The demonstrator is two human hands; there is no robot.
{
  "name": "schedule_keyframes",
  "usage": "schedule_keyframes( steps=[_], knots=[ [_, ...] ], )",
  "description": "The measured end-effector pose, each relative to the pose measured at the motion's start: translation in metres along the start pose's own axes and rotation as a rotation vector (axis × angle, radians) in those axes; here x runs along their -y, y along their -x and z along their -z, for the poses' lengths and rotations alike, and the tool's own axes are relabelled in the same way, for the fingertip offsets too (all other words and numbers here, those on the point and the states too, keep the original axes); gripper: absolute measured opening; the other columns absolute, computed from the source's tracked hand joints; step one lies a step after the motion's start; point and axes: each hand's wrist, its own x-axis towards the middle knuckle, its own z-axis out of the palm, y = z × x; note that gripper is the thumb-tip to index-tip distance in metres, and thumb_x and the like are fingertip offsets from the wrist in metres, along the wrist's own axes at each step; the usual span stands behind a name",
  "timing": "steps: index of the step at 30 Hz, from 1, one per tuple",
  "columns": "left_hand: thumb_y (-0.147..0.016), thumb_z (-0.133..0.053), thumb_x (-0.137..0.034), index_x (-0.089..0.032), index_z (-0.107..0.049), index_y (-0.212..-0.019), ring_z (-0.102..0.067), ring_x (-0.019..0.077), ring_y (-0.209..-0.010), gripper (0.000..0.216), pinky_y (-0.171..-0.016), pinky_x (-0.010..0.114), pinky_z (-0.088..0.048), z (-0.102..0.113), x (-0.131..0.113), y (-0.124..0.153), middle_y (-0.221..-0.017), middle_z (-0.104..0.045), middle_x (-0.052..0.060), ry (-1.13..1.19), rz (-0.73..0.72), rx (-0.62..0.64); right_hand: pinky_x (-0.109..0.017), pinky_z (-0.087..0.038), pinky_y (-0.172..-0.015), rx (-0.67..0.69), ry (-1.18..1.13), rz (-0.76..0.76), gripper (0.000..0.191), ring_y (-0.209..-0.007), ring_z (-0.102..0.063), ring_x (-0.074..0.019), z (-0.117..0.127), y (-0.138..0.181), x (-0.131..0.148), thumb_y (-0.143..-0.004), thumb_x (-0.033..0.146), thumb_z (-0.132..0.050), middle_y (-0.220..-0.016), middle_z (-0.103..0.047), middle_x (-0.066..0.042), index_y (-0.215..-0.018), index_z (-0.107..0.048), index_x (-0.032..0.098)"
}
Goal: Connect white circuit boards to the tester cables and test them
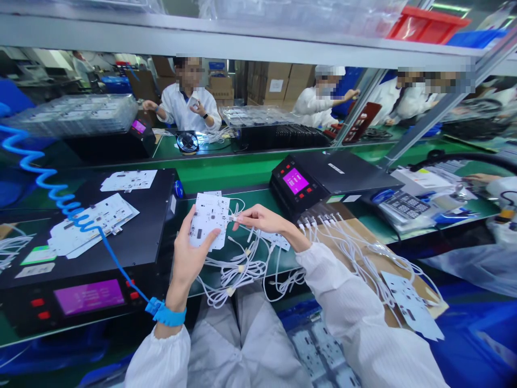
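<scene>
White circuit board [209, 220] is held up over the green bench [226, 178], just left of the black tester [323, 180] with the pink screen, and it is gripped from below by the left hand [189, 253], thumb laid across its lower face and fingers closed behind it. At the board's right edge, a white cable plug [233, 217] is pinched between thumb and fingertips of the right hand [262, 218], touching the board. Beneath both, the tangle of white cables [238, 269] is spread over the bench, and a blue wrist strap [166, 312] is worn at the left wrist.
</scene>
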Motion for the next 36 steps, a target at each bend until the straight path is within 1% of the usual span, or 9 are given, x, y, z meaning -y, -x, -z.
schedule_keyframes(
  steps=[7,9,13,18,23,27,30,33,36],
  knots=[
    [-0.079,-0.088,-0.038,-0.025,-0.055,-0.151,-0.063,0.0323,-0.134,0.081,-0.109,0.044,-0.058,-0.003,0.005,0.003,-0.148,-0.063,0.014,0.045,0.017,-0.024,-0.028,-0.017,-0.053,-0.025,0.027,0.018,0.063,-0.056,-0.024,-0.0087,-0.005,-0.005,0.0,-0.097,0.072,-0.054,-0.058,-0.032,0.007,-0.097,-0.081,0.015],
    [-0.079,-0.088,-0.038,-0.023,-0.052,-0.153,-0.068,0.0322,-0.128,0.083,-0.106,0.046,-0.06,-0.007,0.005,0.005,-0.142,-0.066,0.016,0.123,0.057,-0.055,-0.026,-0.023,-0.054,-0.092,0.02,0.051,0.061,-0.059,-0.03,-0.0092,-0.007,-0.006,0.002,-0.097,0.071,-0.055,-0.063,-0.04,0.006,-0.103,-0.078,0.015],
    [-0.08,-0.088,-0.037,-0.021,-0.047,-0.156,-0.07,0.0323,-0.125,0.087,-0.106,0.048,-0.06,-0.014,0.004,0.006,-0.14,-0.067,0.019,0.195,0.154,-0.149,-0.026,-0.039,-0.062,-0.225,-0.14,0.116,0.055,-0.068,-0.047,-0.0105,-0.01,-0.007,0.001,-0.096,0.067,-0.061,-0.088,-0.06,0.0,-0.122,-0.066,0.019],
    [-0.083,-0.085,-0.042,-0.02,-0.061,-0.142,-0.07,0.031,-0.124,0.066,-0.111,0.049,-0.057,-0.015,0.007,0.005,-0.135,-0.071,0.015,0.124,0.088,-0.183,-0.029,-0.045,-0.07,-0.28,-0.055,0.192,0.039,-0.079,-0.056,-0.0135,-0.01,-0.008,-0.01,-0.096,0.057,-0.066,-0.102,-0.067,-0.005,-0.1,-0.072,0.019],
    [-0.083,-0.084,-0.042,-0.019,-0.064,-0.135,-0.073,0.0294,-0.117,0.06,-0.102,0.044,-0.061,-0.014,0.008,0.007,-0.129,-0.074,0.014,0.068,0.056,-0.217,-0.034,-0.051,-0.085,-0.238,0.044,0.228,0.03,-0.095,-0.065,-0.0183,-0.01,-0.01,-0.014,-0.097,0.05,-0.067,-0.107,-0.07,-0.007,-0.1,-0.074,0.02],
    [-0.083,-0.084,-0.042,-0.019,-0.064,-0.135,-0.073,0.0291,-0.117,0.06,-0.102,0.044,-0.061,-0.014,0.009,0.009,-0.129,-0.073,0.014,0.045,0.049,-0.225,-0.035,-0.052,-0.083,-0.208,0.071,0.171,0.022,-0.079,-0.066,-0.0149,-0.009,-0.011,-0.013,-0.099,0.042,-0.065,-0.098,-0.069,-0.003,-0.102,-0.064,0.02],
    [-0.083,-0.084,-0.042,-0.019,-0.063,-0.135,-0.073,0.0291,-0.116,0.061,-0.103,0.044,-0.061,-0.013,0.008,0.009,-0.13,-0.073,0.015,0.046,0.05,-0.235,-0.033,-0.052,-0.077,-0.205,0.072,0.136,0.026,-0.074,-0.065,-0.0152,-0.006,-0.013,-0.015,-0.095,0.043,-0.07,-0.09,-0.068,0.0,-0.104,-0.059,0.021],
    [-0.083,-0.085,-0.041,-0.018,-0.063,-0.134,-0.072,0.0291,-0.116,0.06,-0.104,0.045,-0.06,-0.011,0.007,0.009,-0.13,-0.072,0.015,0.049,0.055,-0.248,-0.035,-0.052,-0.082,-0.179,0.125,0.13,0.03,-0.083,-0.065,-0.0176,0.001,-0.012,-0.018,-0.09,0.047,-0.074,-0.092,-0.071,-0.002,-0.097,-0.063,0.02],
    [-0.083,-0.085,-0.04,-0.018,-0.063,-0.134,-0.072,0.0294,-0.117,0.06,-0.105,0.045,-0.059,-0.009,0.008,0.008,-0.129,-0.072,0.015,0.05,0.06,-0.256,-0.036,-0.052,-0.087,-0.157,0.167,0.107,0.03,-0.088,-0.067,-0.0194,0.009,-0.008,-0.02,-0.092,0.048,-0.071,-0.094,-0.074,-0.005,-0.097,-0.07,0.019]
  ],
)
